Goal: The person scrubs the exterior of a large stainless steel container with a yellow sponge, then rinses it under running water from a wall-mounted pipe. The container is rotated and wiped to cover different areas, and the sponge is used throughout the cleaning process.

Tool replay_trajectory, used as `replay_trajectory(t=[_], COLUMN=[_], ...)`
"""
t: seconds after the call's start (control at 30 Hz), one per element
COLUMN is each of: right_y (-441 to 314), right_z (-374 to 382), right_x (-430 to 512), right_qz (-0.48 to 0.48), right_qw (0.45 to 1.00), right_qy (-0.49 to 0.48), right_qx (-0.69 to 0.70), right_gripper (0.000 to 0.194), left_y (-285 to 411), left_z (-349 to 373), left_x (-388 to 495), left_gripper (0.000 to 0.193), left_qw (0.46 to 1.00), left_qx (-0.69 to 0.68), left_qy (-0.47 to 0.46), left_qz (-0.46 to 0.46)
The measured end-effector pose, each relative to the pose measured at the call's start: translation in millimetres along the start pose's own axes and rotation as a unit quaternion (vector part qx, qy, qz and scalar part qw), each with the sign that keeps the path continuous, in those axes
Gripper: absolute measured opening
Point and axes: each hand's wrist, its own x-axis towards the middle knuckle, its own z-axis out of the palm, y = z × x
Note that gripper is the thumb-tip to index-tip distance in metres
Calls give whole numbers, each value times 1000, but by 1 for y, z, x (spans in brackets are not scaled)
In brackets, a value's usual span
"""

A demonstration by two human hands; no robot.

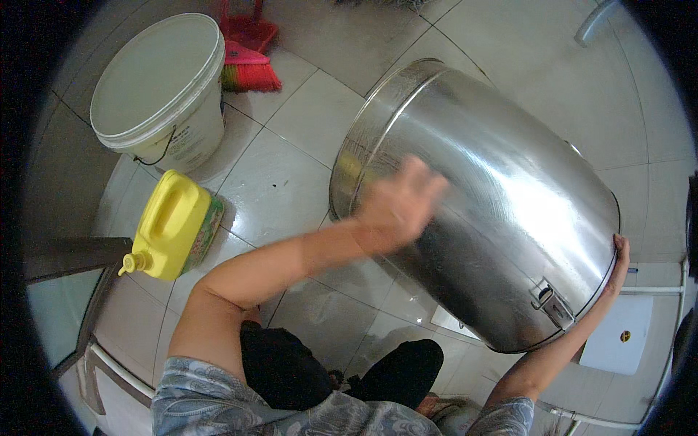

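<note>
A large stainless steel drum (469,163) is tilted over in front of me, with a metal latch (553,306) near its rim at the lower right. My left hand (401,204) is motion-blurred over the drum's side, near the ribbed band at its far-left end. Whether it presses on the steel or has something under the palm cannot be made out. Around the rim at the right end, my right hand (618,267) has hold of the drum, its fingers partly hidden behind the edge.
To the left stand a white plastic bucket (191,136) with a wire handle and a yellow jug (172,223) with a pump top. A red broom (251,73) and a dustpan (256,32) are behind them. The tiled floor (283,169) looks wet. A white box (619,332) is at right.
</note>
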Motion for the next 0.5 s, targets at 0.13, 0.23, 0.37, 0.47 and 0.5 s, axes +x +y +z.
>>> replay_trajectory(t=[0.13, 0.23, 0.37, 0.47, 0.5], right_y=[1, 7, 9, 7, 6], right_z=[-1, -7, -14, -13, -11], right_x=[2, 7, 14, 10, 7], right_qz=[4, -85, -108, -79, -74], right_qw=[1000, 993, 989, 993, 994], right_qy=[18, 43, 19, 21, 22], right_qx=[-17, -67, -95, -80, -78], right_gripper=[42, 47, 51, 52, 52], left_y=[27, -20, -21, 36, 51], left_z=[12, 7, 3, 19, 17], left_x=[-15, -14, -4, -6, -7], left_gripper=[28, 18, 29, 27, 28], left_qw=[981, 996, 996, 978, 963], left_qx=[-33, 23, 6, -9, -41], left_qy=[30, 87, 68, -26, -38], left_qz=[190, -22, -63, 208, 263])
